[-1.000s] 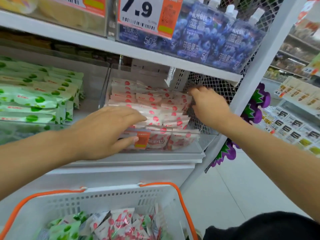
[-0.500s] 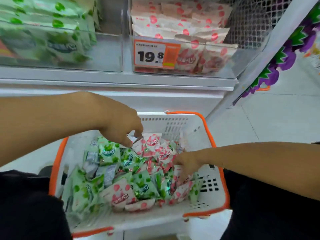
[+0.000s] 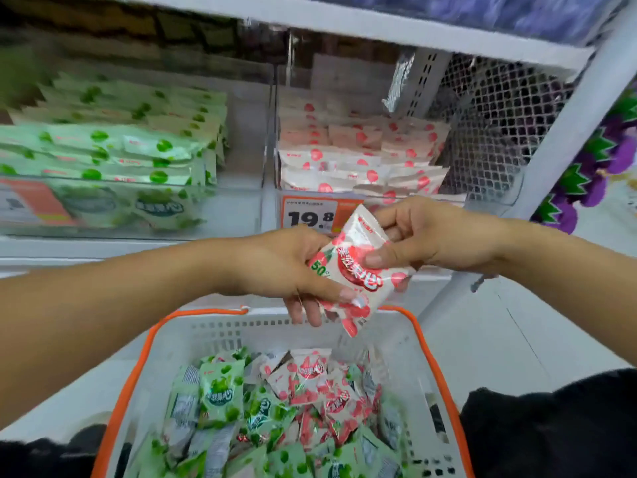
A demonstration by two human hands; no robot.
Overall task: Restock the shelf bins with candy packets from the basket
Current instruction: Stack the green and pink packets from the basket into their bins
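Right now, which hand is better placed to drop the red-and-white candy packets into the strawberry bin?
Right hand, probably: it pinches the red-and-white candy packets nearest the clear strawberry bin; the left hand grips them lower.

orange-and-white price tag [image 3: 312, 215] on the front of the pink-packet bin reads "19.8". the held strawberry candy packet [image 3: 358, 267] shows a green "50".

A white metal shelving unit [image 3: 396, 27] fills the upper view, its slanted white upright post [image 3: 565, 132] rising at the right edge. A white diamond-mesh side panel [image 3: 496, 132] closes the shelf's right end. Beyond the post hangs a purple and green grape-cluster decoration [image 3: 599, 167]. Pale grey floor tiles [image 3: 517, 339] spread below, evenly lit.
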